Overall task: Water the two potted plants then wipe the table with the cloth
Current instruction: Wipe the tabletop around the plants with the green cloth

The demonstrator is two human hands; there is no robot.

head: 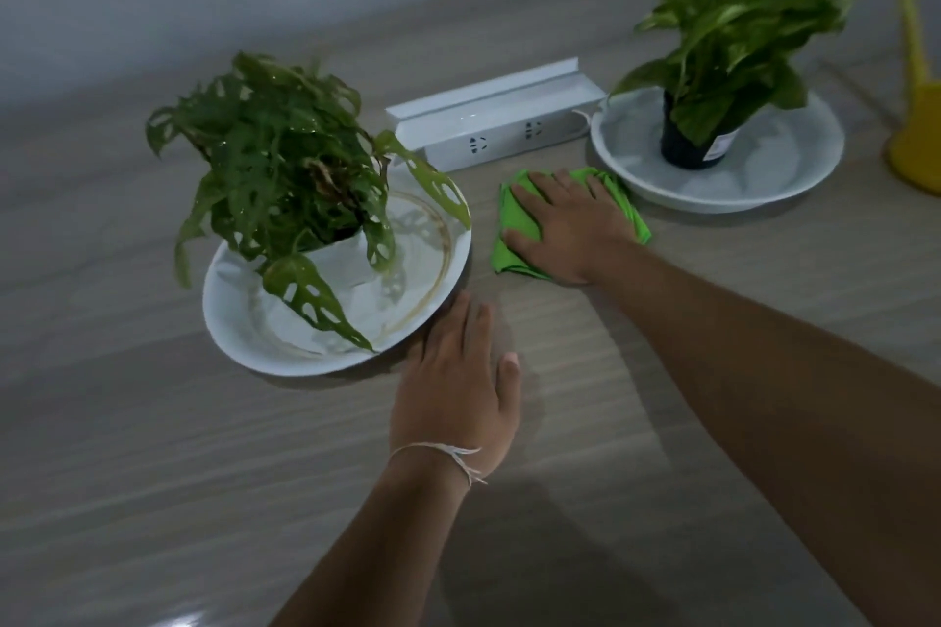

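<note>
A: Listing of surface contents requested. Item one?

B: Wooden table (585,372), grain running crosswise, dimly lit. Two potted plants are carried on it, each set in its own white dish.

A: Left plant?

B: Plant with holed leaves (275,168), in a white pot, seated in a white plate with a brown ring (244,331). Some fronds are draped over the plate rim.

A: Right plant?

B: Broad-leaved variegated plant (738,31), in a black pot with a label, seated in a plain white dish (713,194) at the far right.

A: Between them?

B: White power strip (489,132), two sockets visible, placed toward the wall. Nearer the viewer, a green cloth (514,239), folded, lying flat on the table just beside the right dish.

A: Hands?

B: Right hand (565,224) is laid palm-down on the cloth, fingers spread and flat; nothing is gripped, the cloth is only pressed. Left hand (458,382) is laid flat on the bare table, fingers straight and together, fingertips next to the left plate's rim; whether the rim is touched cannot be told. A thin string band is worn at that wrist.

A: Remainder?

B: Yellow watering can (916,117), partly cut off at the right edge, behind the right dish.
</note>
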